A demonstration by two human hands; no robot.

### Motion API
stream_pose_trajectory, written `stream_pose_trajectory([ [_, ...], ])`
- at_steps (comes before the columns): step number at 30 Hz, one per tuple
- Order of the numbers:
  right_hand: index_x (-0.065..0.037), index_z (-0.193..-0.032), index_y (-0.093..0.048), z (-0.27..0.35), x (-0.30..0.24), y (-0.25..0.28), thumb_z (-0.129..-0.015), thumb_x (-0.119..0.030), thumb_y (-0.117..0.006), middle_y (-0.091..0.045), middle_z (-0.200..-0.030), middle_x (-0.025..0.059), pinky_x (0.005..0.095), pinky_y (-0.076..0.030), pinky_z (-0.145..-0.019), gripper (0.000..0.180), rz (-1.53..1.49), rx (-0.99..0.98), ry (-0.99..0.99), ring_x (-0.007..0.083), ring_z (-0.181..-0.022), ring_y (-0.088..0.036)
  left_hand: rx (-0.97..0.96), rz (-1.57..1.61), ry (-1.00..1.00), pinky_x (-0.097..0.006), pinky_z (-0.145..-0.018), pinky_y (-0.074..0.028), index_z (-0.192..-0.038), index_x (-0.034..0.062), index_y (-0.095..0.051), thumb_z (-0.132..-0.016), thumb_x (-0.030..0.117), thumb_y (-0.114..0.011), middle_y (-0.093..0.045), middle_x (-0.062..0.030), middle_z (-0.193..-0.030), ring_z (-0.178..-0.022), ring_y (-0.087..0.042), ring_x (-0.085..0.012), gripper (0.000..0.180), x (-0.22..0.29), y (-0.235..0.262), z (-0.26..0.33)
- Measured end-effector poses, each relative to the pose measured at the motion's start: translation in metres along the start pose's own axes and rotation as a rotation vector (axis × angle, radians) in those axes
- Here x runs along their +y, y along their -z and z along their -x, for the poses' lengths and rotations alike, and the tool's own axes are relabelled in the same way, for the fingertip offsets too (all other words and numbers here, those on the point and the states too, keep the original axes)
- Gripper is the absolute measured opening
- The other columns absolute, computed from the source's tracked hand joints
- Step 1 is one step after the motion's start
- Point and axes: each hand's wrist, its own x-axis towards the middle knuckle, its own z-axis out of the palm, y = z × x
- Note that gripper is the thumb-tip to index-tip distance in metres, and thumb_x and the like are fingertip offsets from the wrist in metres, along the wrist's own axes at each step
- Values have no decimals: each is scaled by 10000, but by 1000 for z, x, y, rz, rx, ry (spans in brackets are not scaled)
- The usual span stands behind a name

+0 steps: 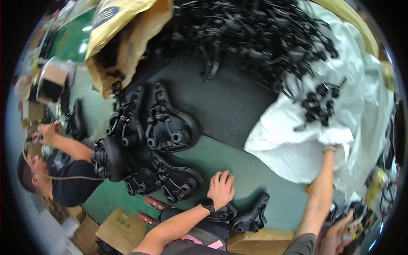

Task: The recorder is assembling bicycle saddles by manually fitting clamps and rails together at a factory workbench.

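Note:
My left hand [222,187], with a dark watch [208,205] at its wrist, lies with fingers stretched out on the green table [229,159]. I see nothing held in it. Just below that hand is a black bicycle saddle [225,213], partly covered by my arm, and another saddle [253,214] lies to its right. My right forearm [321,191] reaches forward to a white plastic sack [276,144]. The sack's folds hide the right hand's fingers, so their grip cannot be made out. A small heap of black parts [321,104] rests on the sack just beyond.
Several upturned saddles [172,127] stand left of centre. Behind them lean a yellow paper sack [123,38] and a large pile of black metal parts [255,34]. A co-worker [76,170] at left holds a tool. A cardboard box [121,231] sits lower left; another person's hand [340,223] shows lower right.

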Motion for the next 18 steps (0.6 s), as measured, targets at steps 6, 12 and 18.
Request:
stream_pose_trajectory([
  [6,63,-1207,-618,225,-107,22,-873,-79,-679,-649,-1149,133,356,-469,-971,367,-2248,393,-512,224,-1086,-597,21,-92,-28,-532,-1038,-370,-1190,34,-580,-823,204,-660,-504,-179,-1322,-1238,-441,-399,412,2,-7,2],
  [12,11,-1270,-568,452,-123,32,-904,-16,-616,-639,-1084,74,302,-559,-750,370,-2911,-256,-441,155,-884,-632,-250,662,5,-436,-919,-475,-1224,-6,-577,-936,243,-619,-575,-181,-1234,-1068,-590,-303,384,88,78,12],
  [18,-6,-1287,-556,571,-112,-3,-927,-31,-644,-619,-1082,60,288,-548,-789,372,-3195,-387,-481,128,-873,-626,-1348,1485,-189,-317,-678,-510,-1169,-103,-589,-996,520,-442,-634,-264,-1081,-798,-632,-242,663,234,215,121],
])
